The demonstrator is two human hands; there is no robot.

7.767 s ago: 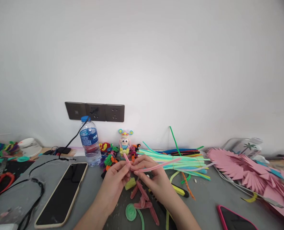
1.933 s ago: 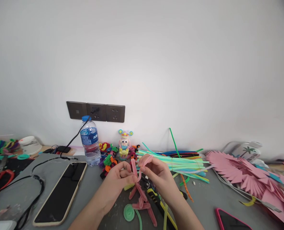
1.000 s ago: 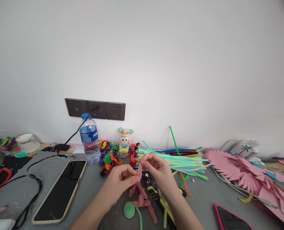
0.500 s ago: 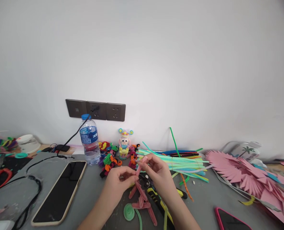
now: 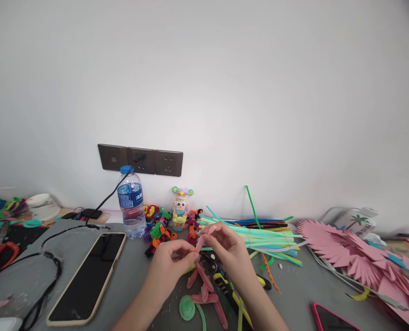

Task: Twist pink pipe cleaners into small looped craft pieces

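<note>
A pink pipe cleaner (image 5: 200,243) runs between my two hands over the middle of the desk. The fingertips of my left hand (image 5: 172,263) pinch its lower end. My right hand (image 5: 227,248) pinches the same piece higher up, thumb against fingers. Just below lie several folded pink pipe cleaner pieces (image 5: 205,294); whether they join the held one I cannot tell. Beside them is a green pipe cleaner coil (image 5: 187,307) with a trailing tail. Yellow and black pliers (image 5: 221,281) lie partly hidden under my right hand and forearm.
Behind my hands lies a bundle of green pipe cleaners (image 5: 273,240), beside a small figurine (image 5: 180,209) and a water bottle (image 5: 131,202). A phone (image 5: 87,278) lies at left, a pink-edged phone (image 5: 333,318) at right. Folded pink paper (image 5: 345,253) spreads on the right; black cables (image 5: 54,259) cross the left.
The view has shifted slightly, so the surroundings sit a little lower and to the right. Both hands keep their pinch on the pink pipe cleaner, nearly unmoved.
</note>
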